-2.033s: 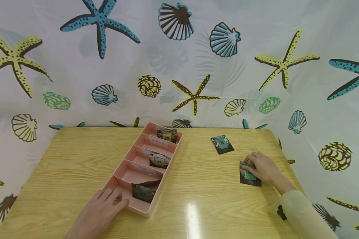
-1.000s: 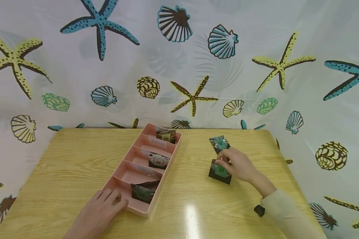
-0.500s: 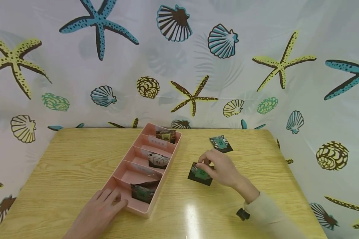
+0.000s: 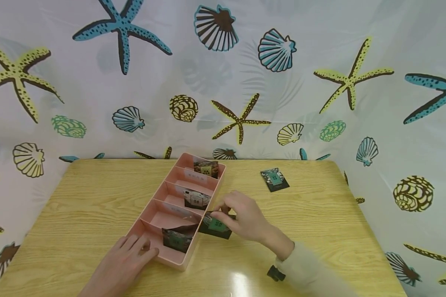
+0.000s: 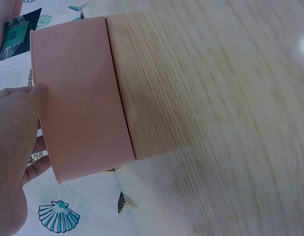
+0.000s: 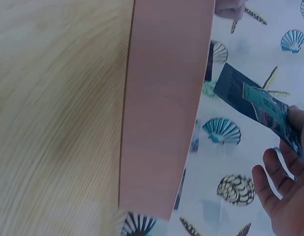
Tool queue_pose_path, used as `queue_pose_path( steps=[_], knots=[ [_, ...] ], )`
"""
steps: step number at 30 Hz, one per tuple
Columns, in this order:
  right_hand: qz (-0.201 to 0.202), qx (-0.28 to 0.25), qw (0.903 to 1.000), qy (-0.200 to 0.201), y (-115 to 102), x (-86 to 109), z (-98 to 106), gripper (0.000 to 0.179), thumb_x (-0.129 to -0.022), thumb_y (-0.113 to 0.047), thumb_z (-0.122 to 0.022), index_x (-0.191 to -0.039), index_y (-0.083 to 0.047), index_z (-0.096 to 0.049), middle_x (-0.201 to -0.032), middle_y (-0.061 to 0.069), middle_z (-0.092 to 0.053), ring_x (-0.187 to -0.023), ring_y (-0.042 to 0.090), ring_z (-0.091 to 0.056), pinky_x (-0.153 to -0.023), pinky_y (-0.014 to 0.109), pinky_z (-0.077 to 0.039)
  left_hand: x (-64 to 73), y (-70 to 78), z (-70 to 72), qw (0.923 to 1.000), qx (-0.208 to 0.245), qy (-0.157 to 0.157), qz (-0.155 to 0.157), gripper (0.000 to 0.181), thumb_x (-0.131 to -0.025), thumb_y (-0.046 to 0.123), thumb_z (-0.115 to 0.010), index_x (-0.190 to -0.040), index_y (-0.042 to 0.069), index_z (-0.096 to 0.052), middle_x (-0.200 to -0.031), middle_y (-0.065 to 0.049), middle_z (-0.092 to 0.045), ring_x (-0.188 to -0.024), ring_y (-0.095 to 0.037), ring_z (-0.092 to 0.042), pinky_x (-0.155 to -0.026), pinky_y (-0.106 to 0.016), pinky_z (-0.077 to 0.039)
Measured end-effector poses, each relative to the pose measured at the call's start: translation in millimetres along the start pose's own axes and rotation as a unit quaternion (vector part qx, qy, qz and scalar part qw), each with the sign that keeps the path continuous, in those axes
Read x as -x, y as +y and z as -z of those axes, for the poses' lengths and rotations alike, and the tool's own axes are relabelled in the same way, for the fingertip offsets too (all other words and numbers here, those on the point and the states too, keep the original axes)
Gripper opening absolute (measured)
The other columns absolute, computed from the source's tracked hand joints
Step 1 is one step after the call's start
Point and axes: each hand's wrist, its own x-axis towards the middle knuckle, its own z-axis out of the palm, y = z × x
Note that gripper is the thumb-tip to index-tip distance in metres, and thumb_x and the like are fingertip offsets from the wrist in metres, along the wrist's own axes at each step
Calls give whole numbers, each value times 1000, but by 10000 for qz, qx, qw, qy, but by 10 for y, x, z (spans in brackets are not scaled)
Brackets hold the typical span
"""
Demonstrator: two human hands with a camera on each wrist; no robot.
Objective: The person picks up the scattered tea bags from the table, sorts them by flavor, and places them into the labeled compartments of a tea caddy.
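Observation:
A pink divided box [image 4: 183,260] stands lengthwise on the wooden table. At its near end my left hand [image 4: 124,258] grips the rim, its thumb [image 5: 40,91] against the outside of the end wall in the left wrist view. My right hand [image 4: 245,216] pinches a dark sachet with a green label [image 4: 217,225] by its upper edge, held over the box's right long side. In the right wrist view this sachet [image 6: 253,101] is tilted above the rim. A similar sachet [image 4: 177,240] leans in the nearest compartment.
One more green-labelled sachet [image 4: 274,180] lies flat on the table [image 4: 304,206] at the back right. A white-grey sachet [image 4: 197,199] and a brown one [image 4: 206,169] stand in farther compartments. Behind the table hangs a cloth [image 4: 163,82] with seashells and starfish.
My right hand picked up the sachet from the right side of the table and carried it left to the box. My left hand has stayed at the box's near end.

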Motion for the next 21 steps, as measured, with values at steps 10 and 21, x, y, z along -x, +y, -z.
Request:
queue_pose_path(
  steps=[10,21],
  knots=[
    [280,-195,9991,269,-279,-306,-308,7,-95,-19,-78,-96,-17,-71,-79,-6,-67,-73,3,-60,-74,12,-45,5,-4,-1,10000,-22,0,-27,13,-94,22,-53,-102,25,-63,-97,3,-55,-88,-17,-52,-77,-39,-51],
    [522,571,9966,277,-468,-385,-658,12,-95,-30,-78,-97,-20,-71,-75,-11,-61,-69,2,-48,-67,10,-33,26,-14,-21,9996,-58,247,-127,18,-88,34,-61,-103,24,-63,-98,2,-57,-86,-18,-52,-75,-40,-51]
  ],
)
